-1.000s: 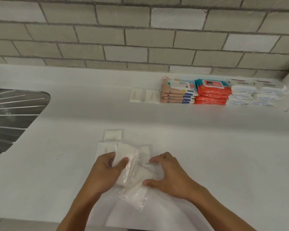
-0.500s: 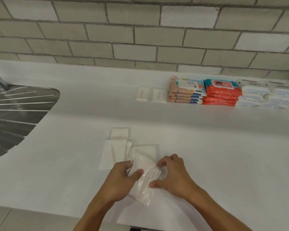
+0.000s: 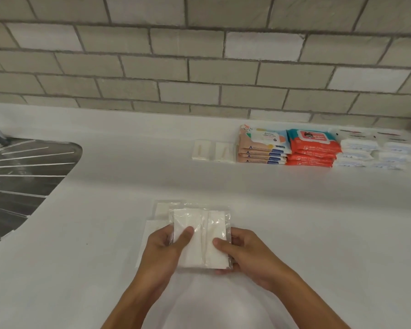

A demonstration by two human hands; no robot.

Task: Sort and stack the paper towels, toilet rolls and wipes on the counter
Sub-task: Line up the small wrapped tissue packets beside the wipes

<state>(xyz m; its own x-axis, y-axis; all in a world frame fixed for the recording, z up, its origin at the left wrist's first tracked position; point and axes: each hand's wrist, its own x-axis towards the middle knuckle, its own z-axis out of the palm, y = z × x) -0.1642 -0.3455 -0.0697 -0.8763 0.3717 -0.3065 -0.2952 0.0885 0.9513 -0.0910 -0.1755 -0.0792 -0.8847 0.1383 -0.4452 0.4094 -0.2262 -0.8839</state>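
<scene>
Near the counter's (image 3: 318, 233) front edge, left hand (image 3: 163, 248) and right hand (image 3: 244, 254) curling fingers around one tissue packet (image 3: 199, 236), open surface lying all around, two sachets (image 3: 201, 150) sitting by the far wall.

**Flat, bright light; a soft wide-angle picture**

It is bright and even in here. Light falls from above onto the white worktop (image 3: 294, 222), leaving only faint, blurry-edged shadows. The steel drainer (image 3: 22, 176) throws back pale streaks, and the clear-wrapped packet (image 3: 199, 236) carries a small glint. The white packs (image 3: 377, 153) at far right nearly wash out. The brick wall (image 3: 199, 74) bows toward the edges. Everything is slightly soft, and the print is unreadable.
</scene>
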